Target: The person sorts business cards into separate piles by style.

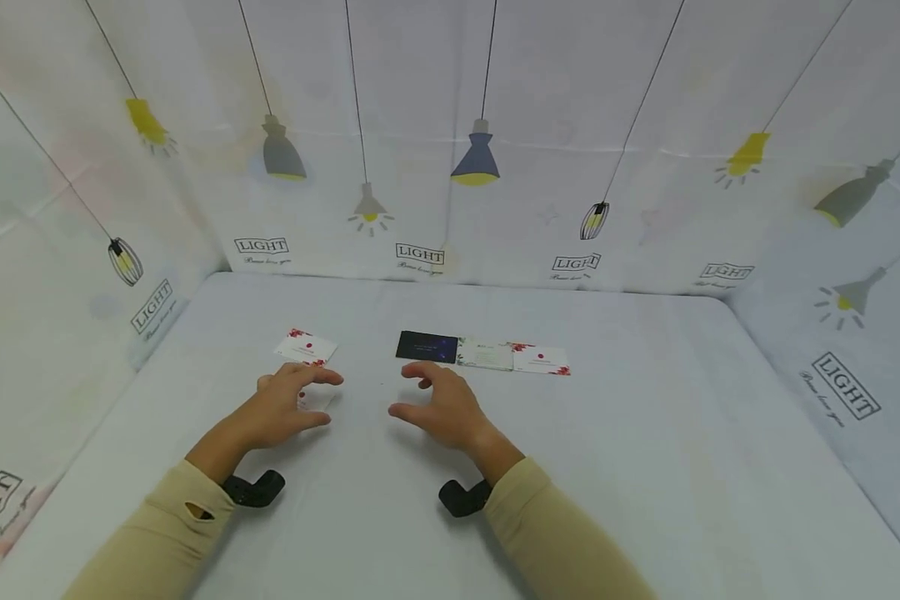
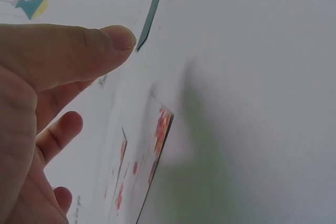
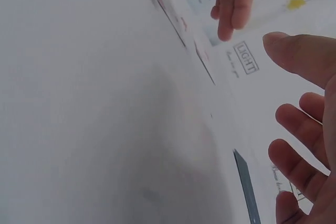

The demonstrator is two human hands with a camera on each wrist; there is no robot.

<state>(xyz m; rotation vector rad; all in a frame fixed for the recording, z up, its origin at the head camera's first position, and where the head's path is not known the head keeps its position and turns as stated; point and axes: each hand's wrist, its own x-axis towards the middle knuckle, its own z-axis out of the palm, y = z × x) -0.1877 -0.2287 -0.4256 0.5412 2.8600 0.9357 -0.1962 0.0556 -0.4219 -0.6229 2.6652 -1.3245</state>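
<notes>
My left hand (image 1: 277, 408) hovers over the table's left side with thumb and fingers apart, holding nothing. Beneath it lies a white card with red marks (image 2: 149, 163), mostly hidden by the hand in the head view. Just beyond sits another white card with red floral corners (image 1: 306, 347). Near the middle my right hand (image 1: 446, 408) is held above the cloth, its fingers spread and loosely bent around nothing. Past its fingertips is a row of cards lying side by side: a dark blue one (image 1: 426, 347), a pale one with a leafy edge (image 1: 484, 353) and a white one with red flowers (image 1: 542, 359).
A white cloth covers the table (image 1: 682, 467). Behind and beside it hang white curtains (image 1: 420, 67) printed with lamps and the word LIGHT. Each wrist wears a black device, such as the left wrist's camera mount (image 1: 255, 489).
</notes>
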